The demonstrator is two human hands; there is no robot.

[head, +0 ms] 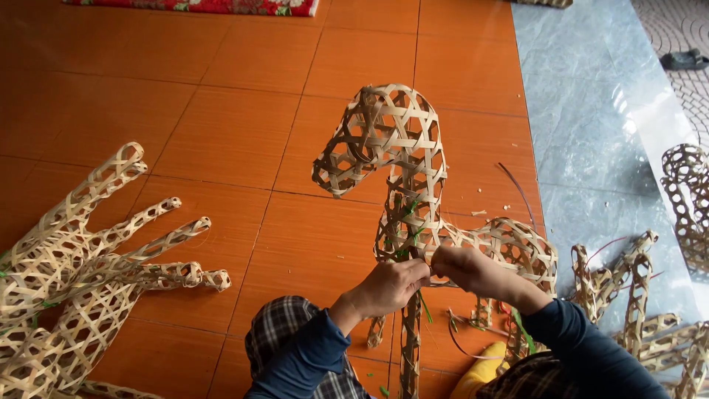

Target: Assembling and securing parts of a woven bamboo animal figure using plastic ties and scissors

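While the head camera is looking down, the left hand [389, 287] is pinching a thin bamboo strip at the base of the neck of a woven bamboo animal frame [399, 159], which is standing upright on the orange tiled floor [244, 133] between the person's knees. Just beside it, nearly touching, the right hand [473, 272] is gripping the frame's lattice at the same spot. Finished woven frames [81, 273] are lying at the left, with more woven pieces [635, 295] at the right.
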